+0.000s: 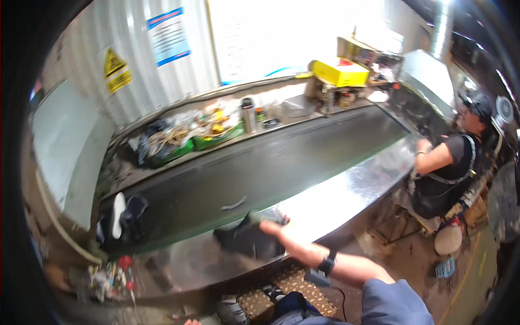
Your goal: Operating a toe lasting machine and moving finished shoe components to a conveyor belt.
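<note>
The right hand (272,226) has its grip closed on a dark garment (249,241), which lies on the shiny metal edge (346,197) of the worktop. Just beyond the grip runs the black conveyor belt (244,173); farther along it to the left lies a dark shoe (122,216). Only fingertips of the left hand (190,322) show at the bottom edge, so its grip cannot be told. Well off to the right sits another person (449,162).
</note>
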The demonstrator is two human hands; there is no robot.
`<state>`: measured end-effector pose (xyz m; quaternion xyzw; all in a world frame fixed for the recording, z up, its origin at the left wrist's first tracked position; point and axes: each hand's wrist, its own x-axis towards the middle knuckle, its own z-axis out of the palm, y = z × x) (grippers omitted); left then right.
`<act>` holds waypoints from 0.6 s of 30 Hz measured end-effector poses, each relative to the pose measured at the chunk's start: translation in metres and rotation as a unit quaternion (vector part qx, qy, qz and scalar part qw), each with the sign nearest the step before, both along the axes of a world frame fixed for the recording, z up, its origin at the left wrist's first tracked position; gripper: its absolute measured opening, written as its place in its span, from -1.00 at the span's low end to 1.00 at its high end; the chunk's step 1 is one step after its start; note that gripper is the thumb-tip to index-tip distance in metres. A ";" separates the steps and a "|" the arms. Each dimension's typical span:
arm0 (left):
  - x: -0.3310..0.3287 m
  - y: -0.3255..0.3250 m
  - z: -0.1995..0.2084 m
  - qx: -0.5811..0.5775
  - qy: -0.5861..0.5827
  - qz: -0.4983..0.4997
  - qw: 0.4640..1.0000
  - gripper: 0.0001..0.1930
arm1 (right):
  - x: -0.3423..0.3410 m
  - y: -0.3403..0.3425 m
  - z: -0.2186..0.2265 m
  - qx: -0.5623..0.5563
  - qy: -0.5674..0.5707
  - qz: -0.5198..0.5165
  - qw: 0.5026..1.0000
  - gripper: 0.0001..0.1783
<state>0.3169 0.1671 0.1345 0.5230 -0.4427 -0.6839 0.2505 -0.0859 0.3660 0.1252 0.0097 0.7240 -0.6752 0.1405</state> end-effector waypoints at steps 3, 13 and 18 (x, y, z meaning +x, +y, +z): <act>-0.011 -0.007 -0.003 0.007 -0.040 -0.024 0.999 -0.56 | -0.134 0.054 -0.062 0.007 0.021 -0.102 0.995 -0.55; -0.035 -0.062 -0.019 -0.034 -0.103 -0.083 0.991 -0.57 | -0.112 0.007 -0.127 0.127 0.049 0.181 0.974 -0.46; -0.083 -0.097 -0.030 -0.003 -0.078 -0.139 0.987 -0.57 | 0.005 -0.018 -0.138 0.155 0.125 0.275 0.941 -0.37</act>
